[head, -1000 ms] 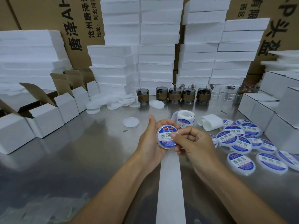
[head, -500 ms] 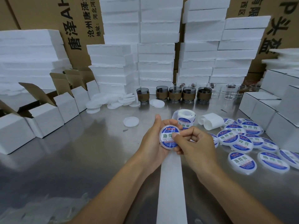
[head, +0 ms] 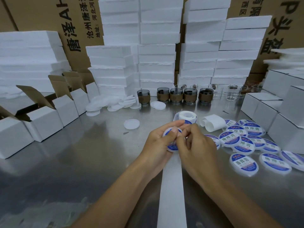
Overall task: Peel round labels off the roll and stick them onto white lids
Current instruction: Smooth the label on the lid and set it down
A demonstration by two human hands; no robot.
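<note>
Glossy steel table point(head: 65, 162), matt paper strip point(head: 171, 195), rough foam blocks point(head: 158, 55)

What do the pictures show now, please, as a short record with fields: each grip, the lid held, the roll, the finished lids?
Left grip: curled round the held lid, which is already labelled
Right grip: fingers curled at that lid's right edge
Label roll: just beyond the held lid
Backing strip: runs toward the camera
Finished lids: labelled, lying loose at the right
Bare lid: alone, left of the roll
</note>
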